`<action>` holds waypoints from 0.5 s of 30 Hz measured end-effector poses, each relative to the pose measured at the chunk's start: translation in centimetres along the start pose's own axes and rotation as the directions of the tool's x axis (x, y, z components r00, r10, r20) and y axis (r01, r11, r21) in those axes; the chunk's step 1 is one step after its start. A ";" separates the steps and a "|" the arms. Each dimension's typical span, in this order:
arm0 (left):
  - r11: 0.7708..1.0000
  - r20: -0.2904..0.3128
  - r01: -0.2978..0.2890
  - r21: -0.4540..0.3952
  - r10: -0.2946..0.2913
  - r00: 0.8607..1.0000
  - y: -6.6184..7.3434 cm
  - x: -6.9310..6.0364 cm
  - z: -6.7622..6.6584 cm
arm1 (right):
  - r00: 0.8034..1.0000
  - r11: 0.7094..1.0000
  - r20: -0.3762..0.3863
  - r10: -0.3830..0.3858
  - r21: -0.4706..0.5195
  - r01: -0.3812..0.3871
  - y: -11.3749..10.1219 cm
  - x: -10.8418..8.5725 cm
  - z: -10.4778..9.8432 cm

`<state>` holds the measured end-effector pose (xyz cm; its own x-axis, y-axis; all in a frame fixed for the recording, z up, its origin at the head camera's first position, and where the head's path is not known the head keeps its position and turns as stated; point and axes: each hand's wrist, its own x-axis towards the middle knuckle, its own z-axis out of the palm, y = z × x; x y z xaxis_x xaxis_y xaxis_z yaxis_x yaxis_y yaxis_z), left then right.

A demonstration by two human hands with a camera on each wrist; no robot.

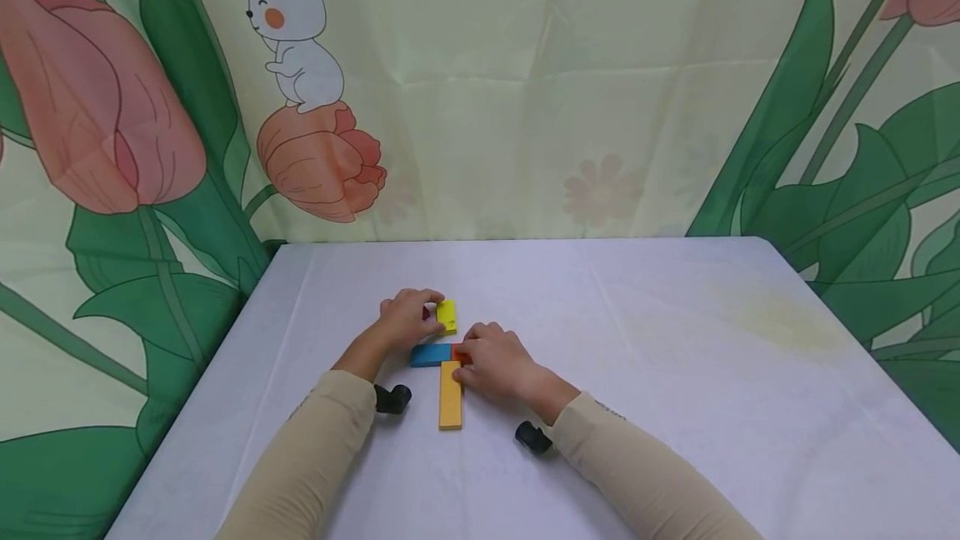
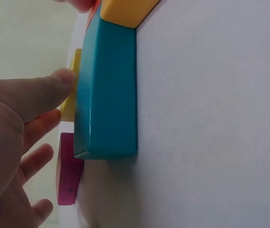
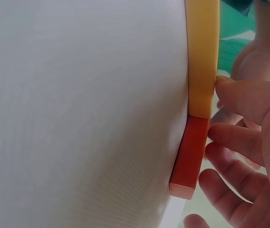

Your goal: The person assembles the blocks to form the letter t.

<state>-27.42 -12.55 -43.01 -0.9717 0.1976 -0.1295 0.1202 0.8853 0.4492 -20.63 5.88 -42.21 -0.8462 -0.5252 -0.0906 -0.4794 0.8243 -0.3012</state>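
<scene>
In the head view my left hand [image 1: 405,319] pinches a bright yellow block [image 1: 446,317] between thumb and index finger. A magenta block [image 2: 70,171] lies near its other fingers, mostly hidden behind the hand in the head view. Just below the yellow block, a blue block [image 1: 431,355] lies end to end with a red block [image 1: 456,352]. An orange-yellow block [image 1: 450,397] runs from their joint towards the person. My right hand [image 1: 497,361] has its thumb touching the orange-yellow block and its index finger at the red block [image 3: 190,154]; its other fingers are loosely bent.
A white cloth covers the table [image 1: 675,407]. Behind it hangs a curtain [image 1: 480,107] printed with tulips and a rabbit. Small black devices [image 1: 533,437] sit at both wrists, close above the tabletop.
</scene>
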 end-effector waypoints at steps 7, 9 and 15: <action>0.999 0.028 -0.012 0.035 0.011 1.000 0.2 -0.1 0.1 | 1.000 1.000 -0.006 -0.010 -0.008 0.010 0.0 -0.1 -0.1; 0.999 0.032 -0.017 0.041 0.016 0.999 0.3 -0.2 0.1 | 1.000 1.000 -0.007 -0.012 -0.013 0.012 0.0 -0.1 -0.1; 0.998 0.036 -0.024 0.052 0.022 0.999 0.5 -0.5 0.1 | 1.000 1.000 -0.005 -0.012 -0.012 0.012 -0.1 -0.2 -0.2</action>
<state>-26.90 -12.19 -42.80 -0.9609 0.2322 -0.1510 0.1541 0.9012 0.4052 -20.47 5.97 -41.95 -0.8417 -0.5337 -0.0821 -0.4919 0.8206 -0.2909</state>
